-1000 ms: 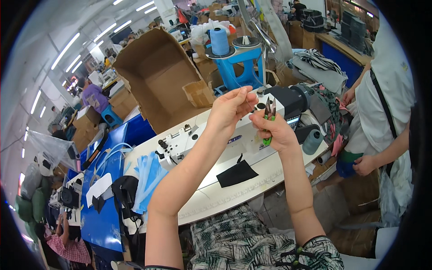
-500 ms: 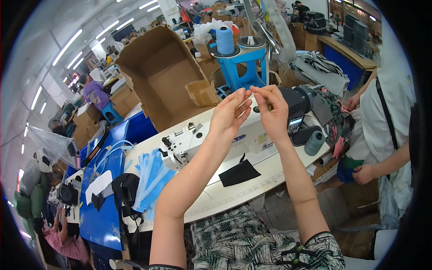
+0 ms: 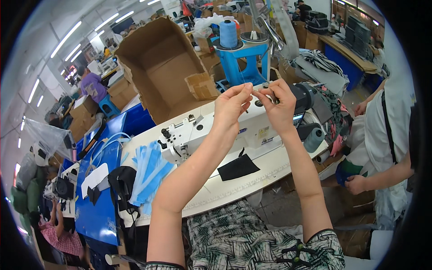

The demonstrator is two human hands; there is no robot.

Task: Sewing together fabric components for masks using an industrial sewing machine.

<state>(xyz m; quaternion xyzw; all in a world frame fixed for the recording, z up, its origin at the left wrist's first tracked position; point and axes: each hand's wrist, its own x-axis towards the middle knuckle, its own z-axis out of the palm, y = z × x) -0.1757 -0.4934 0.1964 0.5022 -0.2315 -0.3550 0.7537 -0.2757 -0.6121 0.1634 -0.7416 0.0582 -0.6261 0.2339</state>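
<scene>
Here, pinches thread (image 3: 243, 77) in the left hand's (image 3: 230, 107) fingers and clasps scissors (image 3: 275, 99) in the right hand (image 3: 282, 113), over a sewing machine (image 3: 257, 130).

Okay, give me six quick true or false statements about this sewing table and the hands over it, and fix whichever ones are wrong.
1. The left hand and right hand rest flat on the white table. False: both are raised, with fingertips close together.
2. A black fabric piece lies on the table in front of the sewing machine. True.
3. The light blue strips lie right of that black piece. False: they lie to its left.
4. The thread cone above the blue stool is red. False: it is blue.
5. An open cardboard box stands beyond the machine. True.
6. A grey-green cone stands near the table's right end. True.
</scene>
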